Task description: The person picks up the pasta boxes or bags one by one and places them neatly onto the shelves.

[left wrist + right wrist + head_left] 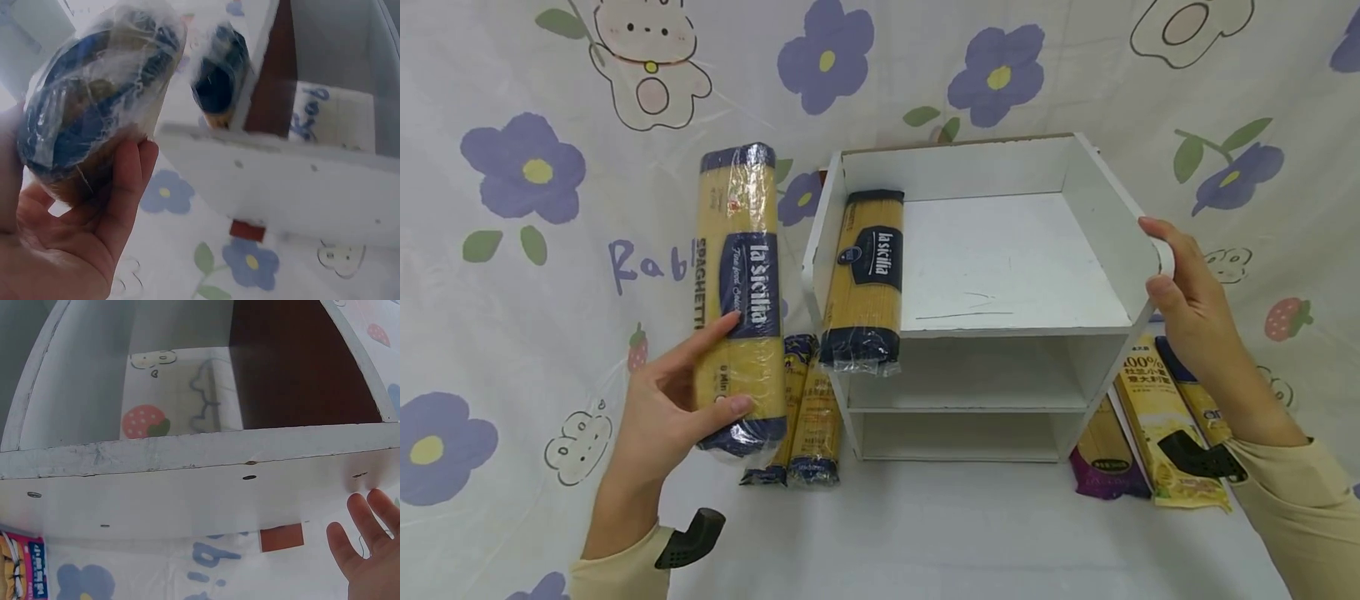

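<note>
My left hand [700,392] grips a long yellow and blue spaghetti packet [739,292] near its lower end and holds it upright, left of a white shelf unit [1000,275]. In the left wrist view the packet's end [94,100] rests in my palm. A second spaghetti packet [865,279] lies on the shelf's top tier against its left wall, sticking out over the front edge. My right hand [1172,275] holds the front corner of the shelf's right side wall; in the right wrist view its fingers [365,537] show below the white panel [187,487].
Two more spaghetti packets [805,408] lie on the flowered tablecloth [512,250] left of the shelf's foot. Other pasta packets, yellow [1157,408] and purple [1108,454], lie at its right. The lower shelf tiers hold nothing.
</note>
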A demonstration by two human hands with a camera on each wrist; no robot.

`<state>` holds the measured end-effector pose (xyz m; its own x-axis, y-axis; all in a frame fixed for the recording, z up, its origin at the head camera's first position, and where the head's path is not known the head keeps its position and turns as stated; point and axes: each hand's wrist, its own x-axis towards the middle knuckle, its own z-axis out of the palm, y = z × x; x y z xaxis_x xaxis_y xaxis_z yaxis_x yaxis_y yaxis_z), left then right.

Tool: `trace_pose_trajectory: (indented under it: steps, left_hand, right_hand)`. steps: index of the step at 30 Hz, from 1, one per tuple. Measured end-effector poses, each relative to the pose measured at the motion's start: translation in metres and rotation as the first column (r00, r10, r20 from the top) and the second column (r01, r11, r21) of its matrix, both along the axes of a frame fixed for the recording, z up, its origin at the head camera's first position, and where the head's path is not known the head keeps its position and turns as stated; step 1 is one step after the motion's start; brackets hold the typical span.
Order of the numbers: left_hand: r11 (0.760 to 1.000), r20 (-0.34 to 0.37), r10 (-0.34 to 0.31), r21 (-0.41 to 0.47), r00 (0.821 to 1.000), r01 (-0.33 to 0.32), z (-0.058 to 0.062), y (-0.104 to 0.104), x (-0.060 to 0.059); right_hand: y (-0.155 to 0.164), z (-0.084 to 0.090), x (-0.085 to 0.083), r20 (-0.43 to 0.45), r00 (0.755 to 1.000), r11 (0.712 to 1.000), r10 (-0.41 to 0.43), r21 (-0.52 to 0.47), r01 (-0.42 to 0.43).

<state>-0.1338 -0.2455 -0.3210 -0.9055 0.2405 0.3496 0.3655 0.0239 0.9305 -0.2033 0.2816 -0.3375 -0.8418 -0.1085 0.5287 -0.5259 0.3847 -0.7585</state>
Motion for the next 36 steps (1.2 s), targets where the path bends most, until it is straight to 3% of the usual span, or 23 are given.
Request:
trace_pose_trajectory:
  steps: [5, 9, 18, 27, 36]
  left_hand:
    - [1.000, -0.062, -0.013, 0.028, 0.998, 0.015, 0.012, 0.021, 0.011]
    - [1.000, -0.072, -0.004, 0.016, 0.997, 0.005, 0.020, 0.041, 0.015]
    - [0.996, 0.051, -0.093, 0.000, 0.994, 0.093, 0.029, 0.087, 0.014]
    - [0.990, 0.045, -0.134, -0.032, 0.990, 0.135, 0.030, 0.126, 0.018]
    - [0.981, -0.039, -0.192, -0.027, 0.981, 0.191, 0.016, 0.162, 0.016]
  right_hand:
    - [-0.001, 0.001, 0.001, 0.006, 1.000, 1.000, -0.008, 0.009, 0.008]
    - [-0.003, 0.002, 0.003, 0.013, 1.000, 1.000, -0.012, 0.010, 0.012]
    - [-0.004, 0.002, 0.003, 0.016, 1.000, 1.000, -0.010, 0.000, 0.010]
    - [-0.005, 0.002, 0.002, 0.010, 1.000, 1.000, -0.018, 0.000, 0.018]
    - [-0.007, 0.003, 0.003, -0.013, 1.000, 1.000, 0.010, -0.018, -0.010]
